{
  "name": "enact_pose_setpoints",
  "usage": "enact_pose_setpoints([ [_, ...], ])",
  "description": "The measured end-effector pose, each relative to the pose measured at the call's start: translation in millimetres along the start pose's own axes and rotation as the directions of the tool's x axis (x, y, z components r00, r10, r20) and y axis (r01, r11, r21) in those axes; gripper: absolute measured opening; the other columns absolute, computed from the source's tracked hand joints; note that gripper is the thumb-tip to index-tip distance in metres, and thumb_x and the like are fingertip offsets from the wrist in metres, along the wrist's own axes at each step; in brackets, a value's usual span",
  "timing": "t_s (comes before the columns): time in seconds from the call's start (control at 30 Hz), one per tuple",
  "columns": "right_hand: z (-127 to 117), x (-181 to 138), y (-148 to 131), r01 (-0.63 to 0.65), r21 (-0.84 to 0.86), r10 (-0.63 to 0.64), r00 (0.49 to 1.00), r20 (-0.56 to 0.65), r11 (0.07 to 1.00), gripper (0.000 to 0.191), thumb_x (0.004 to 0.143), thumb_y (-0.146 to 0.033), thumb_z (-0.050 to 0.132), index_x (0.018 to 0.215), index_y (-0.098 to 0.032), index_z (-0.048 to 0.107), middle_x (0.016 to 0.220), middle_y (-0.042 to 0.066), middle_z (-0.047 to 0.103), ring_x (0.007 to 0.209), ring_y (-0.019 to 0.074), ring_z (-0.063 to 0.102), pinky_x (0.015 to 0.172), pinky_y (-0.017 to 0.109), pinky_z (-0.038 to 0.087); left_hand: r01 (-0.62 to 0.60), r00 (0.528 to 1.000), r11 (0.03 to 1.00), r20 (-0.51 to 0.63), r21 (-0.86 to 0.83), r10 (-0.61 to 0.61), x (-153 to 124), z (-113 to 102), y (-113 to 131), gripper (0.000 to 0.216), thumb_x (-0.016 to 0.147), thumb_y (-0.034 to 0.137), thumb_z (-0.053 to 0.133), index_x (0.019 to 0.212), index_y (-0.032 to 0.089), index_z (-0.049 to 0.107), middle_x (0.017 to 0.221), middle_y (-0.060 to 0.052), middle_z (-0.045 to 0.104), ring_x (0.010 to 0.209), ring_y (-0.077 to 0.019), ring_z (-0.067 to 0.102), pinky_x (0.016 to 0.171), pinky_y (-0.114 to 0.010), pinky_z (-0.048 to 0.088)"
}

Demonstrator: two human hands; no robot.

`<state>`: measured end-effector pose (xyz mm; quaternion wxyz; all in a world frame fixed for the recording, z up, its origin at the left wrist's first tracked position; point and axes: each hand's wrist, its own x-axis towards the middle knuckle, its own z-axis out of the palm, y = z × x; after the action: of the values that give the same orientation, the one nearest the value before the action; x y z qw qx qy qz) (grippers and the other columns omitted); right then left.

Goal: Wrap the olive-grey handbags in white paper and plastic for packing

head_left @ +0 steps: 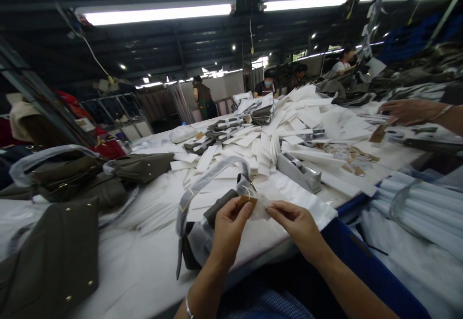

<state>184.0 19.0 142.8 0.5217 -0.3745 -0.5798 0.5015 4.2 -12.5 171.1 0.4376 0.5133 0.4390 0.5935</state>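
Note:
Between finger and thumb, my left hand (233, 220) pinches a brown hang tag (247, 202) that hangs on a white string. My right hand (294, 220) grips the edge of a small clear plastic bag (261, 208), which lies right beside the tag. Whether the tag is partly inside the bag I cannot tell. Under and behind my left hand a dark olive handbag (190, 254) rests at the table edge. Its upright strap (195, 191) is wrapped in whitish film.
White paper strips (260, 150) cover the table's middle, with a tape dispenser (298, 172) among them. Olive handbags (54, 256) lie left. A co-worker's hand (412, 110) reaches in at right, above rolled plastic (423, 213) and a blue bin (361, 261).

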Motion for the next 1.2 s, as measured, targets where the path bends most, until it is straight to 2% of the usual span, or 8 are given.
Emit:
enact_pose_setpoints([
  [0.13, -14.7, 6.3, 0.9, 0.348, -0.333, -0.406, 0.906, -0.122, 0.876, 0.013, 0.09, -0.032, 0.068, 0.098, -0.031, 0.078, 0.103, 0.002, 0.076, 0.1, 0.0244, 0.07, 0.096, 0.042, 0.056, -0.191, 0.935, 0.981, 0.312, 0.037, 0.17, -14.1, -9.8, 4.4, 0.057, 0.096, 0.064, 0.043, 0.096, 0.018, 0.077, 0.11, -0.012, 0.074, 0.111, -0.0268, 0.064, 0.104, -0.041, 0.046],
  [0.2, -22.2, 6.8, -1.3, 0.461, -0.404, -0.53, 0.845, -0.072, 0.79, 0.02, 0.093, -0.023, 0.064, 0.103, -0.033, 0.077, 0.106, 0.001, 0.076, 0.099, 0.0217, 0.071, 0.094, 0.038, 0.058, -0.182, 0.944, 0.983, 0.287, 0.04, 0.163, -14.7, -10.2, 4.8, 0.064, 0.101, 0.061, 0.03, 0.094, 0.018, 0.077, 0.105, -0.012, 0.074, 0.104, -0.025, 0.067, 0.099, -0.04, 0.05],
  [0.33, -29.3, 3.3, -5.1, 0.574, -0.474, -0.624, 0.779, 0.064, 0.668, 0.032, 0.093, -0.012, 0.06, 0.11, -0.035, 0.075, 0.113, 0.001, 0.074, 0.102, 0.0205, 0.071, 0.092, 0.035, 0.059, -0.108, 0.993, 0.981, 0.062, 0.159, 0.099, -3.0, -1.8, 7.0, 0.03, 0.094, 0.044, 0.06, 0.108, 0.02, 0.071, 0.103, -0.008, 0.073, 0.082, -0.0179, 0.069, 0.073, -0.029, 0.055],
  [0.53, -21.8, 0.1, -6.8, 0.657, -0.493, -0.715, 0.692, 0.096, 0.57, 0.049, 0.089, -0.004, 0.063, 0.125, -0.036, 0.067, 0.108, 0.0, 0.075, 0.097, 0.0173, 0.072, 0.088, 0.03, 0.061, -0.116, 0.976, 0.937, 0.212, 0.329, 0.047, 8.4, 15.1, 13.4, 0.017, 0.081, 0.031, 0.077, 0.095, 0.022, 0.075, 0.093, -0.002, 0.074, 0.082, -0.0164, 0.066, 0.07, -0.024, 0.051],
  [0.7, -19.5, -2.4, -10.5, 0.649, -0.532, -0.744, 0.667, 0.053, 0.544, 0.052, 0.086, -0.004, 0.068, 0.128, -0.036, 0.064, 0.1, -0.001, 0.077, 0.091, 0.0179, 0.074, 0.085, 0.03, 0.062, -0.06, 0.975, 0.949, 0.222, 0.31, -0.011, 8.0, 21.0, 7.3, 0.013, 0.084, 0.031, 0.073, 0.088, 0.018, 0.075, 0.086, -0.004, 0.074, 0.079, -0.0175, 0.067, 0.071, -0.026, 0.051],
  [0.9, -21.6, -4.9, -10.6, 0.574, -0.519, -0.696, 0.716, -0.058, 0.633, 0.042, 0.089, -0.008, 0.067, 0.12, -0.036, 0.066, 0.097, -0.001, 0.076, 0.088, 0.0191, 0.073, 0.084, 0.035, 0.062, -0.039, 0.985, 0.973, 0.171, 0.229, -0.001, 11.2, 16.7, 1.4, 0.03, 0.095, 0.043, 0.057, 0.103, 0.017, 0.07, 0.099, -0.008, 0.072, 0.082, -0.0173, 0.066, 0.067, -0.026, 0.052],
  [1.0, -22.7, -3.5, -8.6, 0.525, -0.518, -0.663, 0.74, -0.114, 0.675, 0.034, 0.09, -0.012, 0.067, 0.115, -0.034, 0.068, 0.097, 0.0, 0.075, 0.09, 0.02, 0.072, 0.088, 0.038, 0.06, -0.045, 0.971, 0.969, 0.237, 0.241, -0.014, 10.8, 13.7, -0.1, 0.035, 0.098, 0.045, 0.049, 0.109, 0.019, 0.069, 0.108, -0.009, 0.071, 0.09, -0.0189, 0.066, 0.071, -0.027, 0.053],
  [1.2, -23.0, 1.1, -9.3, 0.494, -0.532, -0.66, 0.731, -0.174, 0.688, 0.026, 0.09, -0.015, 0.068, 0.109, -0.033, 0.07, 0.099, 0.001, 0.074, 0.091, 0.021, 0.071, 0.087, 0.037, 0.059, -0.042, 0.962, 0.958, 0.271, 0.282, -0.038, 3.2, 17.7, -7.0, 0.05, 0.072, 0.031, 0.084, 0.117, 0.021, 0.066, 0.117, -0.008, 0.069, 0.104, -0.0238, 0.064, 0.088, -0.035, 0.053],
])
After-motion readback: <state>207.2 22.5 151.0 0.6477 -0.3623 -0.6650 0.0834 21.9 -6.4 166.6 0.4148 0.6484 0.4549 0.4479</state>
